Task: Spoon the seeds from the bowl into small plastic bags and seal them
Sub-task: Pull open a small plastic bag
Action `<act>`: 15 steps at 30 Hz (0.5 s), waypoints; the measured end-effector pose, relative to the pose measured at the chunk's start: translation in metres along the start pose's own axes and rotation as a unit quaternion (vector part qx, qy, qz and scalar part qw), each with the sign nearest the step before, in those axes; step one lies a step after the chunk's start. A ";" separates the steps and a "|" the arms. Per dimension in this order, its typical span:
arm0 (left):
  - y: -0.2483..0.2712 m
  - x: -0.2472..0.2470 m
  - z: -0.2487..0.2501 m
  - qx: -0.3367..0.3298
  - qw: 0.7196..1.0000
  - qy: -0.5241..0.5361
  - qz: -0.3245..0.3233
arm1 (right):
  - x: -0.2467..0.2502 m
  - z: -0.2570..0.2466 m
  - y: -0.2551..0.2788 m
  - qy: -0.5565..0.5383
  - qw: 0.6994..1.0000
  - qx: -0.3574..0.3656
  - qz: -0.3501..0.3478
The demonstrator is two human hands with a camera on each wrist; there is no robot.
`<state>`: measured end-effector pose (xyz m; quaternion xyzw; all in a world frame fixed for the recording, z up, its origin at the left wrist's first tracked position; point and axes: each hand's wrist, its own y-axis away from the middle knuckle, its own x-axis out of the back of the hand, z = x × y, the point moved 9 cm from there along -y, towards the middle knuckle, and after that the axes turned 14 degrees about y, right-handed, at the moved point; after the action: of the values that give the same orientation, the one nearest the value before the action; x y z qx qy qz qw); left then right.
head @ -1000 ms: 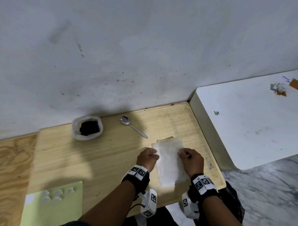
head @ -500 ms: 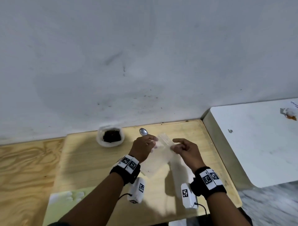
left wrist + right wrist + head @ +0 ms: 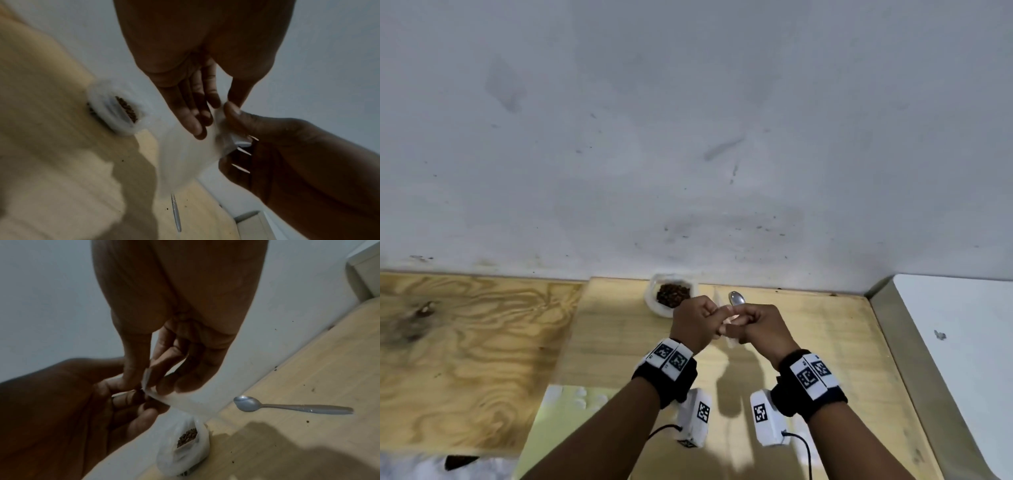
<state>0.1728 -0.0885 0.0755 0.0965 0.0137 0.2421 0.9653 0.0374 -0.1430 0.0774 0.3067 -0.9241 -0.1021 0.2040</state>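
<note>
A small clear plastic bag (image 3: 730,321) hangs above the wooden table (image 3: 825,342) between my two hands. My left hand (image 3: 698,322) pinches its top edge, thumb and fingers (image 3: 195,116) on the film (image 3: 185,155). My right hand (image 3: 755,324) pinches the same edge (image 3: 147,378) from the other side; the two hands nearly touch. Just behind the hands, against the wall, sits the white bowl (image 3: 654,305) of brown seeds (image 3: 187,437). The metal spoon (image 3: 287,407) lies on the table to the bowl's right, untouched, its bowl end (image 3: 737,298) showing over my knuckles.
A pale green sheet (image 3: 561,404) with small white pieces lies at the near left. A white table (image 3: 962,359) adjoins on the right, and a plywood surface (image 3: 465,342) on the left. The grey wall (image 3: 688,137) stands right behind the bowl. A few loose specks (image 3: 308,421) dot the wood.
My hands lifted the bag off the table near the front edge and carried it up and forward toward the bowl. They have drawn close together at its top edge.
</note>
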 end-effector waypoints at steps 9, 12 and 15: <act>0.001 0.011 -0.015 0.071 0.987 0.144 -0.008 | -0.013 -0.003 -0.006 -0.018 0.999 -0.007 -0.048; 0.005 0.010 -0.023 0.107 0.975 0.194 0.004 | -0.012 -0.004 -0.008 0.006 0.999 0.016 -0.035; 0.010 0.006 -0.025 0.115 0.965 0.236 -0.016 | -0.010 0.000 -0.009 0.012 0.999 0.013 -0.033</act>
<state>0.1716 -0.0729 0.0529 0.1466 0.2703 0.2390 0.9210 0.0496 -0.1437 0.0718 0.3406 -0.9123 -0.0930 0.2076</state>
